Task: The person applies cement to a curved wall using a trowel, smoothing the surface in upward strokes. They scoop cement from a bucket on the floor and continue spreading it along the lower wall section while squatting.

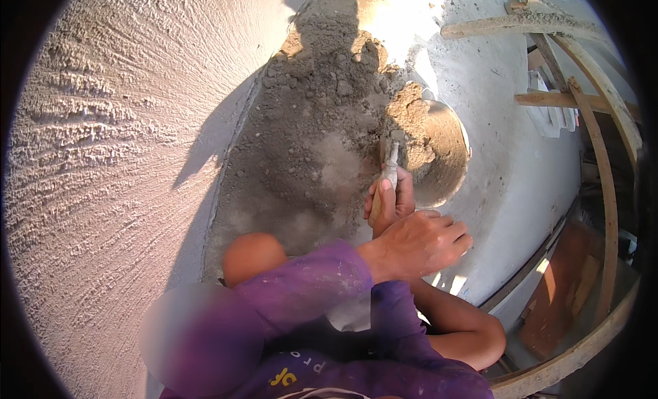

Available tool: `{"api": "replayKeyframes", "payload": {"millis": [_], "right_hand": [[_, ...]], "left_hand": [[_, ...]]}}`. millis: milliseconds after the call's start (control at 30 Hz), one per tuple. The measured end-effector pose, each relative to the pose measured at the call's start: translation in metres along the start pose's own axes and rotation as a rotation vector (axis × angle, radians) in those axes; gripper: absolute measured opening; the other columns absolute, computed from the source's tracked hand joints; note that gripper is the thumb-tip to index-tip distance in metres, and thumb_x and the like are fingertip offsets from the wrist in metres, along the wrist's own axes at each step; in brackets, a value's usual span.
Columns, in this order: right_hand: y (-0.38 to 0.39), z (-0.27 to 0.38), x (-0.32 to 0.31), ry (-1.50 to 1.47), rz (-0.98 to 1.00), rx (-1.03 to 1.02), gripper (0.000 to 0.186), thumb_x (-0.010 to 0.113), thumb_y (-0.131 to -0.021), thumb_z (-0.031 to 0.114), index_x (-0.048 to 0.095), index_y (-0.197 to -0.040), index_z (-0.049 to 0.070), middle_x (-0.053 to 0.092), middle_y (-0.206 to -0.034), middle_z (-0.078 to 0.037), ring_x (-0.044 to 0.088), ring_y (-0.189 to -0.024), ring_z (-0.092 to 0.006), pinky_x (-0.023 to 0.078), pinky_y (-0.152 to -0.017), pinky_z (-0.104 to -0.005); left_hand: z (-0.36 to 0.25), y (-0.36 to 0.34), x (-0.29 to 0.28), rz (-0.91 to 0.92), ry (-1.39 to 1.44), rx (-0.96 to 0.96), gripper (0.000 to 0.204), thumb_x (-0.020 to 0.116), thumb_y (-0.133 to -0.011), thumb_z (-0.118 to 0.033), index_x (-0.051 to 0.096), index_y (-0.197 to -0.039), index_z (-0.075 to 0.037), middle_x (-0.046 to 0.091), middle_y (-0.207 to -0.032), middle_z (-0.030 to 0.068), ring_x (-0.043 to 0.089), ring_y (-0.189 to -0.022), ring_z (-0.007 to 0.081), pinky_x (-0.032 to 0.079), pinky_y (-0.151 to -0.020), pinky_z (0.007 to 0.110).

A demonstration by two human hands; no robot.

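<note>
My right hand [393, 195] is closed around the handle of a mortar-smeared trowel [391, 167]. Its dirty metal end reaches the left side of a round bucket [452, 167], where a lump of wet brown mortar [409, 114] lies. My left forearm, in a purple sleeve, crosses from the left over my right wrist. Just below the bucket's rim is my left hand [419, 245], back upward and fingers bent; whatever they may hold is hidden. Left of the trowel spreads a heap of loose grey-brown sand or mix [295, 135].
A rough plastered wall [110, 166] runs along the left. Wooden poles and boards [603, 173] stand at the right beside a pale curved surface [504, 186]. A bent knee [252, 257] shows at lower left. Sunlight and a shadow fall across the far end.
</note>
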State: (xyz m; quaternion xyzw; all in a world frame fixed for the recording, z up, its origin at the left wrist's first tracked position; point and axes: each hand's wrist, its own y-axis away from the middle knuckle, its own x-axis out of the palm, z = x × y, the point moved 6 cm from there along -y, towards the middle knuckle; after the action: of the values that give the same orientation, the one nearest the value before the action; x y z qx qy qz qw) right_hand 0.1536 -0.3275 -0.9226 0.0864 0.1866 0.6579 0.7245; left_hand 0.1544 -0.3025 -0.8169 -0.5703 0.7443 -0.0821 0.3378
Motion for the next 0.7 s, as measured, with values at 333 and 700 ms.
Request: {"api": "replayKeyframes", "payload": {"millis": [333,700], "right_hand": [[0.047,-0.018,-0.09,0.999,-0.339,-0.311,0.024,0.051,-0.11,0.026,0.056,-0.128,0.01,0.055,-0.078,-0.001,0.05,-0.057,-0.0099,0.04,-0.049,-0.0271],[0.071,-0.206,0.112,0.133,0.155,0.204,0.023,0.051,-0.109,0.026,0.056,-0.124,0.01,0.054,-0.076,-0.002,0.052,-0.055,-0.0116,0.041,-0.048,-0.0297]], "left_hand": [[-0.002,0.0,0.009,0.035,0.067,0.058,0.013,0.069,-0.08,-0.014,0.061,-0.086,-0.006,0.058,-0.084,0.0049,0.066,-0.073,0.0212,0.055,-0.066,0.036],[-0.011,0.002,0.007,0.022,0.026,0.034,0.011,0.068,-0.079,-0.013,0.059,-0.082,-0.007,0.057,-0.081,0.0051,0.065,-0.075,0.0209,0.057,-0.068,0.036]]}}
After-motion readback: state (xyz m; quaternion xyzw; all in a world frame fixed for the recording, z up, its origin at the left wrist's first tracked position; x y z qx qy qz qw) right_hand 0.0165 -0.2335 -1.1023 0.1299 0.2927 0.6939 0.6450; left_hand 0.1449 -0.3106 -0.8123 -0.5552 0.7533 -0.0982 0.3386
